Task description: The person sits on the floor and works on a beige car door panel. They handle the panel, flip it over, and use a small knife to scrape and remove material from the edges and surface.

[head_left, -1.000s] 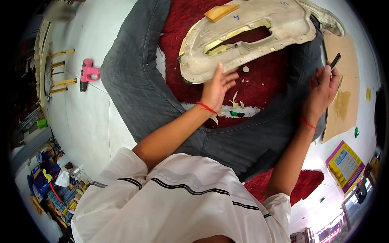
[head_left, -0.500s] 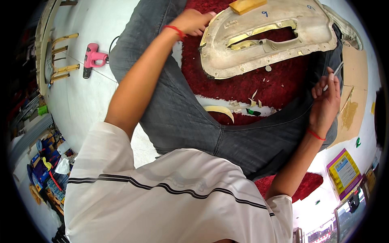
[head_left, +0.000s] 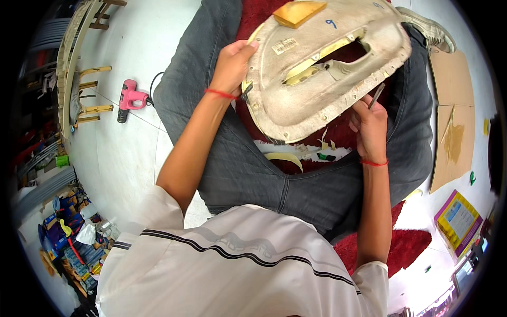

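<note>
My left hand [head_left: 232, 67] grips the left edge of a beige moulded panel [head_left: 298, 105] with blue handwritten marks and an elongated opening. A yellow-orange block [head_left: 297, 12] rests on its upper part. Below the panel's right edge, my right hand [head_left: 369, 127] holds a slim metal tool [head_left: 376, 96], its tip close to that edge. Under the panel, between my jeans-clad legs [head_left: 401, 142], lies red carpet [head_left: 253, 15] with pale peeled strips [head_left: 285, 157] and scraps on it.
A pink heat gun [head_left: 132, 98] with a cord lies on the white floor [head_left: 116, 153] at left, near wooden furniture [head_left: 95, 108]. Assorted supplies [head_left: 74, 238] crowd the lower left. Cardboard [head_left: 453, 79] and a yellow-purple packet [head_left: 457, 224] lie at right; my shoe [head_left: 438, 34] is at upper right.
My left hand moved from below the panel up to its left edge and took hold of it. The panel has shifted lower and tilted, and my right hand with the tool moved leftward to its edge.
</note>
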The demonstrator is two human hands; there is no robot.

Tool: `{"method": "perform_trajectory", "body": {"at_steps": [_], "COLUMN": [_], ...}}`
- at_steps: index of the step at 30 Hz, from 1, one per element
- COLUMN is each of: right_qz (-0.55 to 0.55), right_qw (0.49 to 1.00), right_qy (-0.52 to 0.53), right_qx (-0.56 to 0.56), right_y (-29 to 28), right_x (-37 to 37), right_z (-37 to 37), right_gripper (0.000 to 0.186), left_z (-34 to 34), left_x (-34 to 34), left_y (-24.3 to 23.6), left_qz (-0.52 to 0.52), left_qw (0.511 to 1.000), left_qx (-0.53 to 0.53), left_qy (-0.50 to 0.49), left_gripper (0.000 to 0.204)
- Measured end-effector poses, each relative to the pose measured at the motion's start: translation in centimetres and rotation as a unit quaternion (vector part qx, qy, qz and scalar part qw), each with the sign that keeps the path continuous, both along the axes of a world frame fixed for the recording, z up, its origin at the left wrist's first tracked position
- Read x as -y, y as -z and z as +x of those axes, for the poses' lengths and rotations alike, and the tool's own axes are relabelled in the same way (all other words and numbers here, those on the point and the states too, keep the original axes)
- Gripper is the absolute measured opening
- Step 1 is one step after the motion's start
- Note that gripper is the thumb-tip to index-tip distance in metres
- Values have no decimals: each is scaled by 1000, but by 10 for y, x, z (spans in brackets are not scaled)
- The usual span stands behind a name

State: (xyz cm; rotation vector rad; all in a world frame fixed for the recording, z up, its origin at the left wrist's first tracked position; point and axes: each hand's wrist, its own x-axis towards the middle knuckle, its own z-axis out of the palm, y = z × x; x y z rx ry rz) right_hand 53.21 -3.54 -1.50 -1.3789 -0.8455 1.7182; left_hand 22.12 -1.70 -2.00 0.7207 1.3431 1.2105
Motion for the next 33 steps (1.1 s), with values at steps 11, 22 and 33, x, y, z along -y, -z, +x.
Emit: {"method": "perform_trajectory", "body": {"at_steps": [11,22,33], "right_qz": [139,5,149], "right_qw": [966,959,873], "right_qy": [124,-262,-329], "right_qx": [182,105,327], "right_y": [5,-45,-43], "right_x": [-48,-9,11], "right_z": [34,-5,-34], "right_gripper": [30,28,27], "left_z": [103,70,-2], "left_x": [86,66,-76], "left_y": [31,63,44], "left_qz": [-62,-151,-115], "left_qw": [978,982,968], "left_qx": [153,108,-93], "left_qy": [-128,-46,202], "left_gripper": [15,27,37]}}
